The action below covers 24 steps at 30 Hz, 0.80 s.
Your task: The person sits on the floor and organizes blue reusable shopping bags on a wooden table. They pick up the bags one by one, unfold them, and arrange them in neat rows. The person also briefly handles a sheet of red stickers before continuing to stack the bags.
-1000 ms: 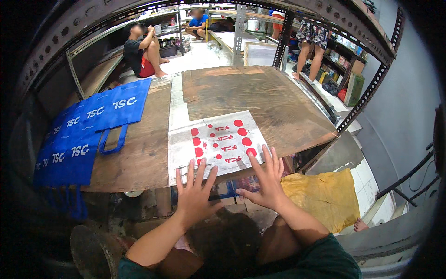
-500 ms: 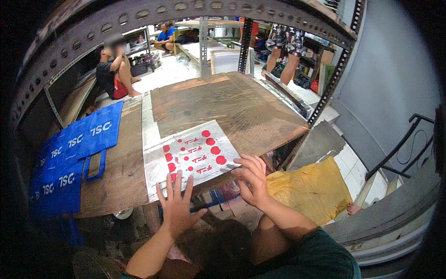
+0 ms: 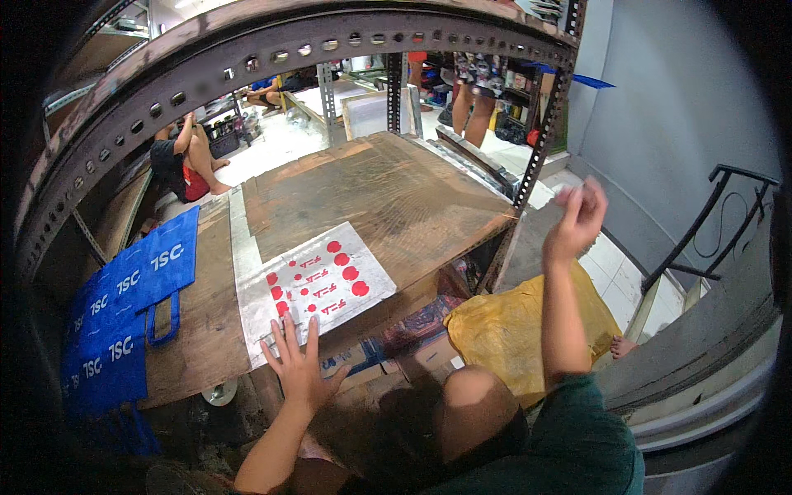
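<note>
A white sheet (image 3: 379, 280) printed with red dots and red characters lies on a worn wooden board (image 3: 363, 181). My left hand (image 3: 299, 371) is open at the sheet's near edge, its fingers spread and their tips on or just over it. Well off to the right, my right hand (image 3: 577, 216) is raised above a yellow plastic sheet or sack (image 3: 503, 334), apart from the board. Its fingers look bent but are smeared by motion, and nothing can be made out in them. Blue bags (image 3: 124, 305) with white lettering lie at the board's left.
A perforated metal frame (image 3: 346, 40) crosses above the far side, with a post (image 3: 544, 144) at the right. One person (image 3: 186, 161) sits on the floor at far left; another's legs (image 3: 474, 111) show behind the board. A flat blue thing (image 3: 587, 78) is near the post.
My right hand has left the sheet's right edge and risen to the right. My left hand stays by the near edge. A flat blue thing now shows at upper right. The view has shifted.
</note>
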Available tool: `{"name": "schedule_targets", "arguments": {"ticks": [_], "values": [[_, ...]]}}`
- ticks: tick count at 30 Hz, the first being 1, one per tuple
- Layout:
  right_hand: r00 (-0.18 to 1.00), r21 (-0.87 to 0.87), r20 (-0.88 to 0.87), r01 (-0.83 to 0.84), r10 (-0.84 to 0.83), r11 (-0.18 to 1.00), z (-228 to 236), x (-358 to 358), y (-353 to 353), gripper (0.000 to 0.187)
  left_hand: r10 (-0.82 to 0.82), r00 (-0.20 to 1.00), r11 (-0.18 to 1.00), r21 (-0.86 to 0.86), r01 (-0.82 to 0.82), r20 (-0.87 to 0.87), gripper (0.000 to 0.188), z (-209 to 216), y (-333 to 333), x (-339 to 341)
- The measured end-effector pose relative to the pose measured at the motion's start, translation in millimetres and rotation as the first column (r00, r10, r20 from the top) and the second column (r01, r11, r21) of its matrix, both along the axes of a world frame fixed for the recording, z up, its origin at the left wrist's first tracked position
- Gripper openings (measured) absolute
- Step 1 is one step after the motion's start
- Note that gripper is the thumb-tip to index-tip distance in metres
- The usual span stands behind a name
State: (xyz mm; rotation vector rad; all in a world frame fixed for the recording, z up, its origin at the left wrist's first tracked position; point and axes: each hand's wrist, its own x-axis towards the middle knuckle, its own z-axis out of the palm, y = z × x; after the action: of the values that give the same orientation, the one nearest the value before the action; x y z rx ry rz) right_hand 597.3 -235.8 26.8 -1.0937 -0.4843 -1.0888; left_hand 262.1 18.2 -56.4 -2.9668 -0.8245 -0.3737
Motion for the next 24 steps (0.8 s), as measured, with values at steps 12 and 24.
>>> {"name": "schedule_targets", "arguments": {"ticks": [12,24], "values": [[0.607,-0.699,-0.439,0.233,-0.663,0.676,123.9,228.4,-112.1,0.083,-0.130,0.972,0.991,-0.018,0.136,0.194,0.094,8.3,-29.1,-9.3],[0.710,-0.686,-0.482,0.059,-0.514,0.725,122.1,365.8,-232.6,0.050,-0.328,0.888,0.940,0.014,0.342,0.323,0.079,3.3,-38.5,-65.3]]}}
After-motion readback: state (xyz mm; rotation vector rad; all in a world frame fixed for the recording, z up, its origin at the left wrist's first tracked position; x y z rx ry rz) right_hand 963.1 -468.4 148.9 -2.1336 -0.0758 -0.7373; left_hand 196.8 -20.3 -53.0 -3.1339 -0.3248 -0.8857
